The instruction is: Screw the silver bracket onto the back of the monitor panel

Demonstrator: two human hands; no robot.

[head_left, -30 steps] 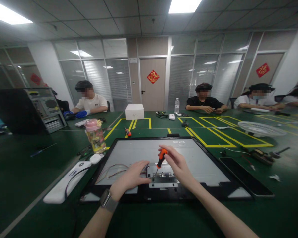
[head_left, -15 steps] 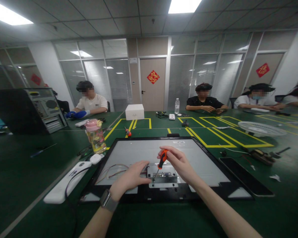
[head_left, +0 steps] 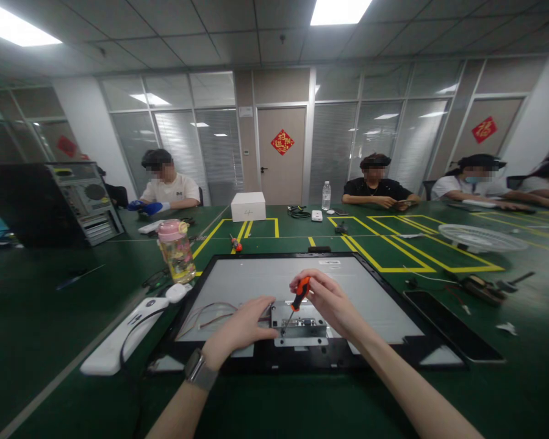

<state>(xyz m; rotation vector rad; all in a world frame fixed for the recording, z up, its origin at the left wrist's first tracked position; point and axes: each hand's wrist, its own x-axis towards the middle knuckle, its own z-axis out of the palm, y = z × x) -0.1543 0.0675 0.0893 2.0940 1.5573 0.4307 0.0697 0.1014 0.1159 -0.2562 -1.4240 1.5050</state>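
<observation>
My right hand is closed on the orange and black handle of a screwdriver. The screwdriver slants down to the left, its tip at the lower left of a metal bracket with a circuit board and connectors in it. Against the bracket's left side rests my left hand, with its fingertips at the upper corner and its thumb at the lower one, gripping that edge. The bracket lies on the grey back of a black-framed display panel, flat on the table. Thin wires run out left of the bracket.
Left of the panel are a white power bank with a black cable and a pink-lidded bottle. A dark phone-like slab lies to the right. Behind stand a white box and a computer case. Several people sit around the table.
My hands, the screwdriver and the bracket look almost unmoved. Across the table, the person in blue gloves has shifted their hands slightly.
</observation>
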